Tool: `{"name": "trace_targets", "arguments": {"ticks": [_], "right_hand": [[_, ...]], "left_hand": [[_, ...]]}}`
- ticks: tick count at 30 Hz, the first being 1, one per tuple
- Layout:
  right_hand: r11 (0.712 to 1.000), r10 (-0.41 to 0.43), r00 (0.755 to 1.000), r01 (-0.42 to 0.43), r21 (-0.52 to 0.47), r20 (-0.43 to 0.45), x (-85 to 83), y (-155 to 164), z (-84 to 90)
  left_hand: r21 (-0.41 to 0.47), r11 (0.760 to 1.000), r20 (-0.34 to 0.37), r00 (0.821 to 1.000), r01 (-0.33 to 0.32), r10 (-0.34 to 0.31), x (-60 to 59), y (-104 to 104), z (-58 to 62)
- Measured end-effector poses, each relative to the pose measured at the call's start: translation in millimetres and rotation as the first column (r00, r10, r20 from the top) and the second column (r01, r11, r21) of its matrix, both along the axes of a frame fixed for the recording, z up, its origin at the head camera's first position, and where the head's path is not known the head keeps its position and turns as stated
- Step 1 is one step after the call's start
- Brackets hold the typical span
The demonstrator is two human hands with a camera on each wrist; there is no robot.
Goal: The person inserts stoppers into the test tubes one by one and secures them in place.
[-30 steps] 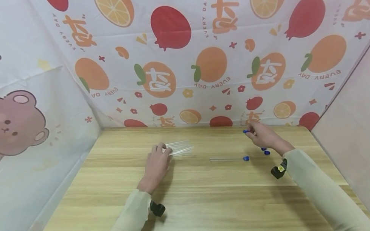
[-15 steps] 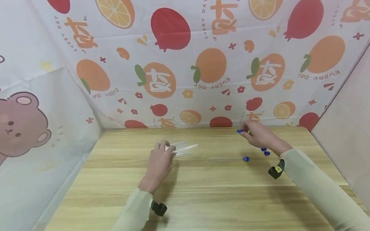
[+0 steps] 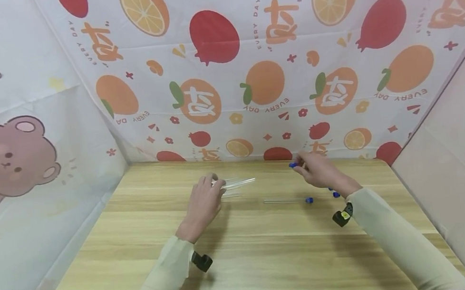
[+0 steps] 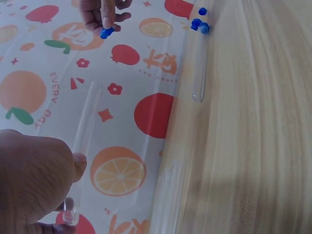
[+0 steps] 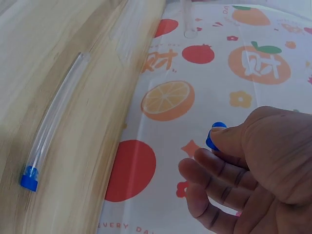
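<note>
My left hand [image 3: 204, 200] grips a clear test tube [image 4: 87, 122] near its rounded end. The tube is lifted and its other end points right toward the middle. Behind and below that hand, several more clear tubes [image 4: 168, 200] lie side by side on the wooden table [image 3: 245, 253]. Across from it, my right hand [image 3: 320, 171] pinches a small blue stopper [image 5: 214, 136] between thumb and index finger, held up off the table; its other fingers are curled loosely. Between the hands lies one tube [image 3: 284, 201] with a blue stopper in its right end.
Loose blue stoppers [image 3: 336, 194] lie on the table by my right wrist, partly covered by it in the head view. A fruit-printed cloth [image 3: 226, 93] rises behind the table's back edge. Pale sheets stand at the left [image 3: 84, 128] and right [image 3: 464, 137].
My left hand has lifted a tube out of the group and shifted slightly right. My right hand has moved left with the blue stopper, so the two hands are closer together.
</note>
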State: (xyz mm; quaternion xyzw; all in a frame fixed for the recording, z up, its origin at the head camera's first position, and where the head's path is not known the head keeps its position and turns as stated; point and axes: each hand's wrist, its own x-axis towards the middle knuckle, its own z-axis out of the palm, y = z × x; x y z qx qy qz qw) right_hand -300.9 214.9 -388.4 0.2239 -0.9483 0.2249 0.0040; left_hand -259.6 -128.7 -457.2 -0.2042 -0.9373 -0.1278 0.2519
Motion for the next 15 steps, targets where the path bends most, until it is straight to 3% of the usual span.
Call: {"name": "trace_targets", "arguments": {"ticks": [15], "right_hand": [[0.998,0.062,0.998,-0.061,0.019,-0.029,6.6,-19.4,5.3]], "left_hand": [[-0.004,1.0,-0.029,0.999,0.029,-0.029,3.4,9.9,9.4]]}}
